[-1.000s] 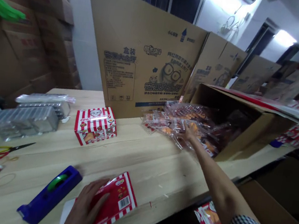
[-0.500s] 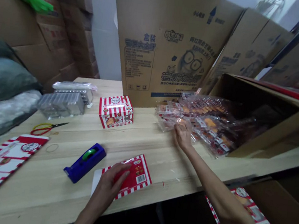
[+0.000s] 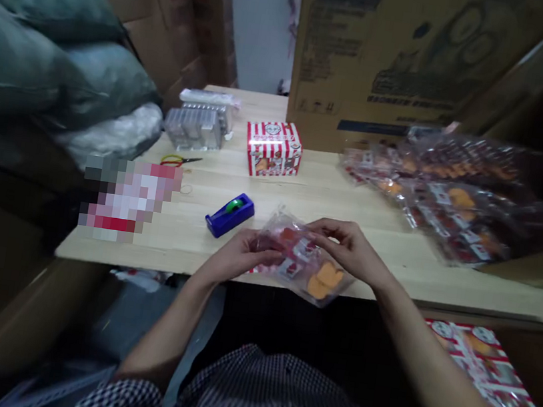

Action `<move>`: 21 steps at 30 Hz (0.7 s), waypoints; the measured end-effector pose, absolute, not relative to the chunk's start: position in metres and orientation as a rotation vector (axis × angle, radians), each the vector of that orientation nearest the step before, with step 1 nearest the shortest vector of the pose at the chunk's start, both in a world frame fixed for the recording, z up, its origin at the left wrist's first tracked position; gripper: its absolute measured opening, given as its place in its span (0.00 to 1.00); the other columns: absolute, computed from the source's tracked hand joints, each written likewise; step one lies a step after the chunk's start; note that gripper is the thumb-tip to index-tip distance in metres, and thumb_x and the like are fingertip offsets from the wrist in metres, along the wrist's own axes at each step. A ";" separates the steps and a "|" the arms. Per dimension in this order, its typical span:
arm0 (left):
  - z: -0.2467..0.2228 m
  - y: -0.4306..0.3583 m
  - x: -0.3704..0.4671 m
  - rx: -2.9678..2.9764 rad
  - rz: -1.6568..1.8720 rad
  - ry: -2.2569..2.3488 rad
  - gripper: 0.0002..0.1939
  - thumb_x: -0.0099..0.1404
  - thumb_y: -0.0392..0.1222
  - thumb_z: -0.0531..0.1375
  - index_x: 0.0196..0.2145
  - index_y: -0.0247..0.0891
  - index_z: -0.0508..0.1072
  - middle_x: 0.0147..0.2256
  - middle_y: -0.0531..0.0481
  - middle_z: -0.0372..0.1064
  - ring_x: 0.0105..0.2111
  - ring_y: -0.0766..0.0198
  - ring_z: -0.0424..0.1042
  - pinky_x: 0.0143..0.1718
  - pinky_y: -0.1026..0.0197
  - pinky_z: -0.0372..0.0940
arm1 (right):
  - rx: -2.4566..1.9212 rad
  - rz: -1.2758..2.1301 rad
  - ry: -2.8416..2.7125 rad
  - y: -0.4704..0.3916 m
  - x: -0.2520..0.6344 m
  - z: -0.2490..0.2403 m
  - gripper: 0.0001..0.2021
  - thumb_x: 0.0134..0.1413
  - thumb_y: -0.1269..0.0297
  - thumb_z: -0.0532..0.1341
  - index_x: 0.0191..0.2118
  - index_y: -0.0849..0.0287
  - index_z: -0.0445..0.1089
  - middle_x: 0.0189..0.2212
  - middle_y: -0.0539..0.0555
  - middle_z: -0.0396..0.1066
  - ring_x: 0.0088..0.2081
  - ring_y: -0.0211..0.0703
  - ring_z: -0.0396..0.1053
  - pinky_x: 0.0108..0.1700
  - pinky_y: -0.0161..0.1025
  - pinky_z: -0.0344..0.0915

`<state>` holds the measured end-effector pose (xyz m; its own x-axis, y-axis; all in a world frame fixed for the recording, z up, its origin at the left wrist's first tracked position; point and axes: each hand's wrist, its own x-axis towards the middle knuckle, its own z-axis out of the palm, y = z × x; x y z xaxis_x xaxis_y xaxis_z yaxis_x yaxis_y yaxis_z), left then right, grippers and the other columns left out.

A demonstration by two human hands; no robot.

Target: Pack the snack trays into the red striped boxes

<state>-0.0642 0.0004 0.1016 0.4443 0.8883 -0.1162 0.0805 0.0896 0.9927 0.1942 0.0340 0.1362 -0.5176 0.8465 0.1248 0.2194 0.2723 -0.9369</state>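
Over the table's front edge, a clear plastic packet (image 3: 325,280) with orange pieces and small printed cards inside is held between my two hands. My left hand (image 3: 247,254) pinches its left side with the thumb on top. On its upper right side, my right hand (image 3: 346,244) grips the plastic with bent fingers. Below the left fingers a bit of red-and-white stripe shows; most of that piece is hidden. A blue tape dispenser (image 3: 230,216) with green tape lies just beyond my left hand. Farther back stands a red-and-white striped box (image 3: 273,150).
A heap of similar packets (image 3: 457,209) covers the table's right side. Clear plastic trays (image 3: 195,127) and scissors (image 3: 176,160) are at the back left. A large carton (image 3: 350,73) stands behind. Bulky sacks (image 3: 35,49) crowd the left, and printed boxes (image 3: 494,376) sit low right.
My right hand has come back from the heap with a packet, and my left hand now grips it too. The striped piece under my left hand is mostly covered. The view has tilted down.
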 end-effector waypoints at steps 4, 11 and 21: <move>0.077 -0.032 -0.117 0.998 1.090 1.264 0.19 0.56 0.47 0.71 0.42 0.33 0.78 0.34 0.46 0.79 0.31 0.63 0.76 0.36 0.62 0.71 | -0.963 1.139 -1.903 0.040 0.189 0.109 0.27 0.59 0.55 0.66 0.63 0.48 0.65 0.56 0.56 0.72 0.57 0.49 0.69 0.60 0.51 0.64; 0.072 -0.072 -0.195 0.554 1.417 1.490 0.36 0.50 0.41 0.74 0.56 0.39 0.70 0.39 0.50 0.79 0.29 0.67 0.77 0.33 0.66 0.73 | -1.201 0.699 -2.788 0.065 0.166 0.034 0.62 0.36 0.48 0.76 0.73 0.49 0.42 0.73 0.65 0.38 0.72 0.71 0.27 0.66 0.71 0.25; 0.034 -0.056 -0.225 0.628 1.178 1.473 0.35 0.50 0.40 0.73 0.55 0.36 0.71 0.47 0.44 0.77 0.37 0.64 0.77 0.39 0.62 0.72 | -1.045 0.789 -2.866 0.065 0.147 -0.004 0.61 0.37 0.57 0.72 0.73 0.53 0.36 0.65 0.68 0.52 0.68 0.68 0.47 0.67 0.67 0.27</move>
<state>-0.2254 -0.0560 0.0335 -0.2651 0.8705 -0.4147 -0.2128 0.3666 0.9057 0.1467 0.0653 -0.0039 -0.7798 0.6012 -0.1745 0.6059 0.6545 -0.4523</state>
